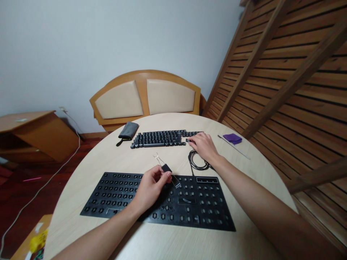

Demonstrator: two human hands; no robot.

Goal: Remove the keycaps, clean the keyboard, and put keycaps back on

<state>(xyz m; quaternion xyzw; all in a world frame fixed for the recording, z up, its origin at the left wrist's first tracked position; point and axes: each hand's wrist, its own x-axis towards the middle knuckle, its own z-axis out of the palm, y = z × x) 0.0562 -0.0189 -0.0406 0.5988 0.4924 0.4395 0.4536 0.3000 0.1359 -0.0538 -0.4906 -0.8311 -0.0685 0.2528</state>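
1. The left hand (151, 182), low in the middle of the frame, is closed around a tool (166, 168) with a flat, dark rectangular grip and thin, shiny wire prongs bent at the tips
2. The right hand (203, 145), right of centre, reaches its fingertips to the right-hand part of the keycaps (159, 138); whether it pinches one cannot be told
3. Those keycaps, small dark blocks and one long bar, lie in close rows across the centre, their legends too small to read
4. At lower centre lies the keyboard base (119, 193), a black slab studded with squarish switches, with a pale, unreadable mark and a white-outlined panel at its upper right
5. A smooth black cable (199, 168) coils just above it
6. The round table (92, 169) has pale wood grain; a soft-looking grey pouch (128, 130) sits left of the keycaps, a folded purple cloth (232, 138) and slender rod (235, 148) right of centre
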